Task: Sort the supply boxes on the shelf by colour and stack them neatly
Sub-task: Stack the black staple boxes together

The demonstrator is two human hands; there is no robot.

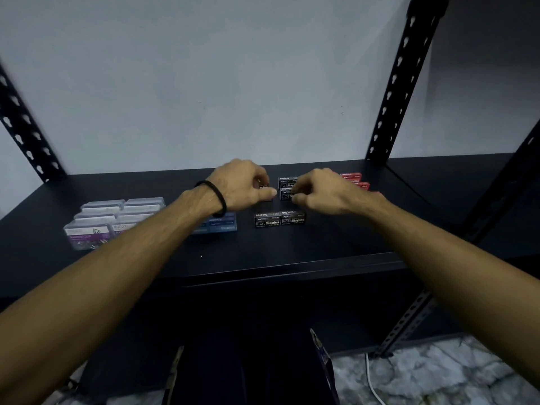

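black boxes [280, 219]: "10 Staples" | clear box [87, 233]: "PAPERCLIP"

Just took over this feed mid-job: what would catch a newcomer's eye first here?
Two bare hands meet mid-shelf: the left hand and the right hand each curl on black staple boxes. Two more black boxes sit nearer. Clear paperclip boxes are grouped far left, red boxes behind the right hand.

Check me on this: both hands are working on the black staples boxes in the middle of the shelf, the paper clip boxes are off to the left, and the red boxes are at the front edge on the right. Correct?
Not quite. The head view shows the red boxes at the back right of the shelf, near the wall, not at the front edge. The rest holds: left hand and right hand at the black staples boxes, paper clip boxes left.
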